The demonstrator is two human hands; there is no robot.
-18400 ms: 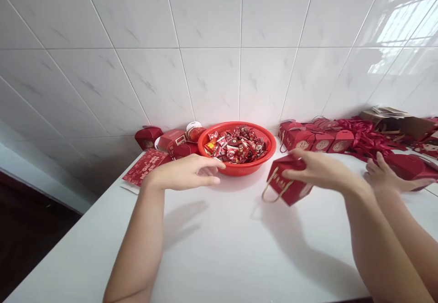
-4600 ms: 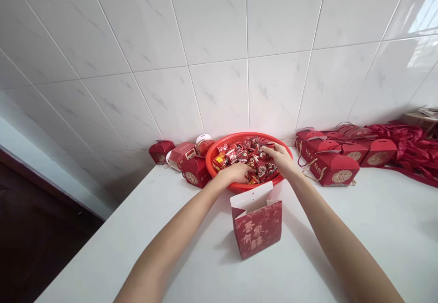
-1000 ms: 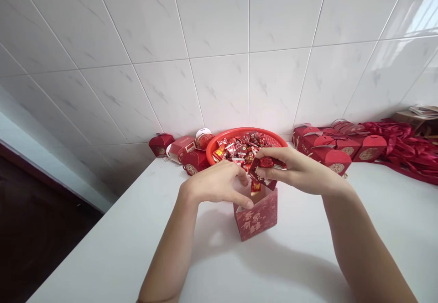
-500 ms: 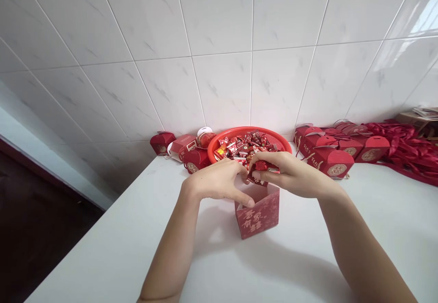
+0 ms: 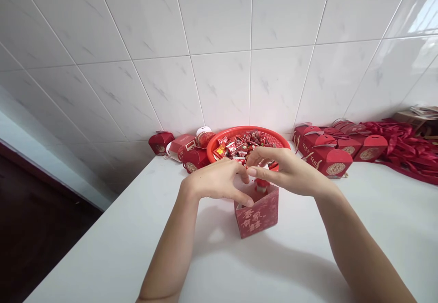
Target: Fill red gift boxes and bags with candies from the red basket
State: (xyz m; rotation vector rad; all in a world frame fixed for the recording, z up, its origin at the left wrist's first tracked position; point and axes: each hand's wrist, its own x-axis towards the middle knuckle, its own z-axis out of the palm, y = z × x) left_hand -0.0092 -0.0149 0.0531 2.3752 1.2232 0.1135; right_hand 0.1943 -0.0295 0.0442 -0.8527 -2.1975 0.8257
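A red box (image 5: 260, 216) with pale lettering stands upright and open-topped on the white table. My left hand (image 5: 222, 182) grips its left rim, the thumb over the near wall and the fingers at the far side. Above the box's right side is my right hand (image 5: 280, 168), its thumb and fingers apart and holding nothing. Just below it, a red wrapped candy (image 5: 262, 185) shows at the box opening. Behind both hands sits a red plastic basket (image 5: 212, 145) of wrapped candies, partly covered by them.
Several red boxes (image 5: 194, 159) lie left of the basket. More closed red boxes (image 5: 333, 162) stand at the right, beside a heap of dark red ribbon (image 5: 410, 150). A tiled wall (image 5: 219, 84) runs behind the white table (image 5: 137, 243).
My right hand has let go of the red candy, which has dropped from its fingers to the box opening. My left hand keeps its place on the box.
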